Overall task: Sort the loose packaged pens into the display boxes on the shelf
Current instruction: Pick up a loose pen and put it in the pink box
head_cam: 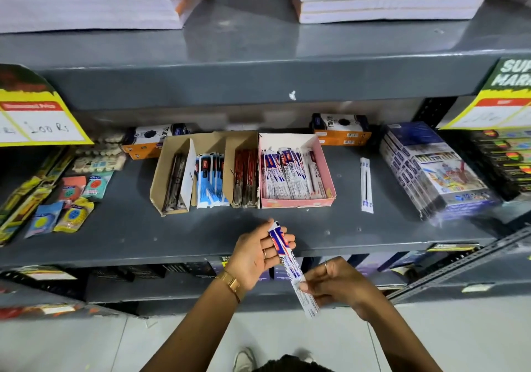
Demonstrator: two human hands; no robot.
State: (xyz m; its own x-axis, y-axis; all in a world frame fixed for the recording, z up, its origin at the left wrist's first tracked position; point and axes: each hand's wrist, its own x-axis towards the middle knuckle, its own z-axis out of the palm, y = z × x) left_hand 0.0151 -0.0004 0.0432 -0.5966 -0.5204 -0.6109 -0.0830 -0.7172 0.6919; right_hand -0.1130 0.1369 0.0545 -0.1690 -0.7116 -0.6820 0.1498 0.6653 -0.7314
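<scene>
Both hands, lower centre: left hand (255, 252) cradles pens (287, 259), right hand (336, 284) fingers pinch lower end, squaring bundle for matching pink box (327, 180).

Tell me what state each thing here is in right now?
Left hand: grip closed on pen packs.
Right hand: pinching the packs' lower end.
Pink box: open, nearly full.
Brown box: open, three compartments stocked.
Loose pen: lying flat on shelf.

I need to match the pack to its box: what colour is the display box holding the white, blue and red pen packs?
Pink display box, clearest in the head view.
</scene>
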